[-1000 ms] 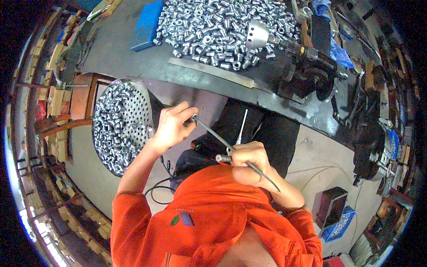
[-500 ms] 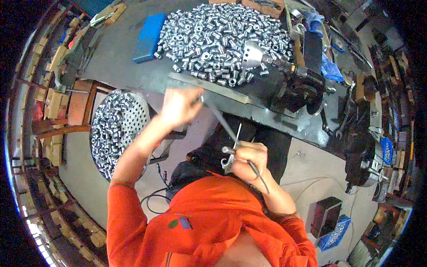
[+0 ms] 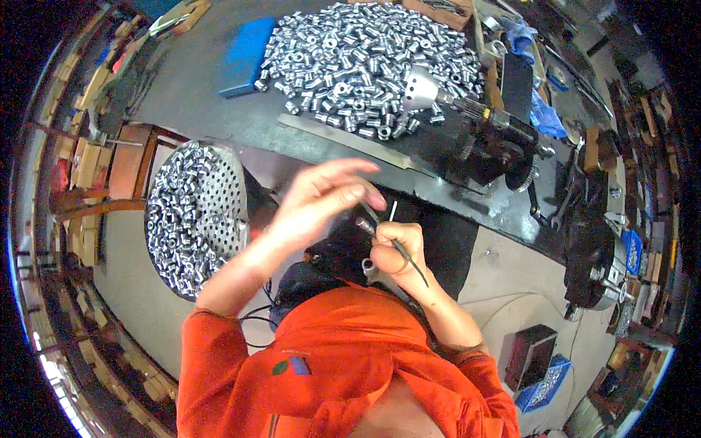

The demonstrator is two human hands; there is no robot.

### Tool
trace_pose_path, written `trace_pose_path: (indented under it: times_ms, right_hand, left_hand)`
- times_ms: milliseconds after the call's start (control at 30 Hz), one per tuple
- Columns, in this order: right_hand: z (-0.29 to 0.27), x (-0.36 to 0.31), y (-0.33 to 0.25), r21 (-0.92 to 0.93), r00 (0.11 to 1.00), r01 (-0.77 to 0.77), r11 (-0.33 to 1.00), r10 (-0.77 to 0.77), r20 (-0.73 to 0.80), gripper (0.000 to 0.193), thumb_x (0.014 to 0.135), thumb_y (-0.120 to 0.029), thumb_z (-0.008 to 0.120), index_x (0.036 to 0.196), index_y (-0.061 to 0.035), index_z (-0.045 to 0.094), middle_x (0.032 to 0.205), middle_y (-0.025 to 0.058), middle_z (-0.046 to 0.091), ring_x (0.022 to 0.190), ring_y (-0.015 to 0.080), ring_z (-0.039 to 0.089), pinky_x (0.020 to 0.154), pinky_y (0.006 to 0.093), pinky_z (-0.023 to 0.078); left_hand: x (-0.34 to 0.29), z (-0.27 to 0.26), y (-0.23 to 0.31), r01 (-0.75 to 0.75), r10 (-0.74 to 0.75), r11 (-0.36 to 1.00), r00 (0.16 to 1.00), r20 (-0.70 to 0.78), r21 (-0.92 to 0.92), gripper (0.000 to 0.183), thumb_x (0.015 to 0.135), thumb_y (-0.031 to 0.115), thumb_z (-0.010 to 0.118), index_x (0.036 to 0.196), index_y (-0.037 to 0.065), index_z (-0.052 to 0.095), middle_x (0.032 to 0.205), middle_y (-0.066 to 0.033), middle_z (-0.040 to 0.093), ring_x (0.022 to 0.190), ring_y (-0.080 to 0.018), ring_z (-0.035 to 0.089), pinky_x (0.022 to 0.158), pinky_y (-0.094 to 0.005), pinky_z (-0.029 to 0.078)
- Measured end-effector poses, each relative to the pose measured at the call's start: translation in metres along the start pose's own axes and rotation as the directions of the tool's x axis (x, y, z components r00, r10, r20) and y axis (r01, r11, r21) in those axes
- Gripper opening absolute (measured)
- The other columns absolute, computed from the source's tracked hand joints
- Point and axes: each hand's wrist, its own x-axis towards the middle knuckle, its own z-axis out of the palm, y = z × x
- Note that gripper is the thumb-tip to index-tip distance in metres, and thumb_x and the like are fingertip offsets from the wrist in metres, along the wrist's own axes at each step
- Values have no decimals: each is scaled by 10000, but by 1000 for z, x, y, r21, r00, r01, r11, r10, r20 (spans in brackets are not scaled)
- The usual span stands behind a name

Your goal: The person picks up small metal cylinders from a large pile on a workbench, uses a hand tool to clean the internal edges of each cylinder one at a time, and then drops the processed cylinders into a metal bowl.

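My left hand [image 3: 325, 196] is raised over my lap with its fingers stretched apart, beside the upper end of a dark slim rod. My right hand [image 3: 398, 248] is closed around this thin metal rod [image 3: 411, 260], whose lower end sticks out below the fist. A small metal sleeve [image 3: 366, 225] shows at the rod next to my right fingers; whether it sits on the rod I cannot tell. Another ring-ended metal piece [image 3: 368, 267] shows just below the fist, partly hidden. A thin pale stick [image 3: 393, 211] juts up behind the right hand.
A big pile of shiny metal sleeves [image 3: 365, 66] covers the workbench [image 3: 186, 95], by a blue box [image 3: 247, 57]. A perforated round tray [image 3: 228, 190] with more sleeves stands at the left. A dark machine with a metal cone [image 3: 421, 89] sits at the right.
My left hand has moved right and down toward my right hand, and its fingers have opened out. The right hand has shifted slightly left and up, still gripping the rod.
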Motion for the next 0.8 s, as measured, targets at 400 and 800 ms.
trace_pose_path:
  times_ms: [400, 800]
  right_hand:
    - [11, -3, 12, 703, 936, -323, 634, 323, 139, 254, 761, 24, 437, 541, -77, 358, 528, 0, 381, 442, 70, 321, 408, 226, 208]
    - [-4, -19, 20, 147, 967, -251, 957, 255, -6, 295, 701, 34, 456, 494, -92, 289, 512, -21, 378, 467, 49, 333, 423, 217, 236]
  left_hand:
    - [-7, 26, -17, 85, -145, 710, 989, -27, -699, 152, 869, 113, 526, 962, -2, 563, 534, 29, 388, 446, -59, 335, 451, -235, 279]
    - [-137, -181, 20, 548, 124, 122, 819, -561, 827, 293, 724, 137, 640, 1014, 89, 638, 792, -127, 641, 705, -234, 632, 639, -338, 500]
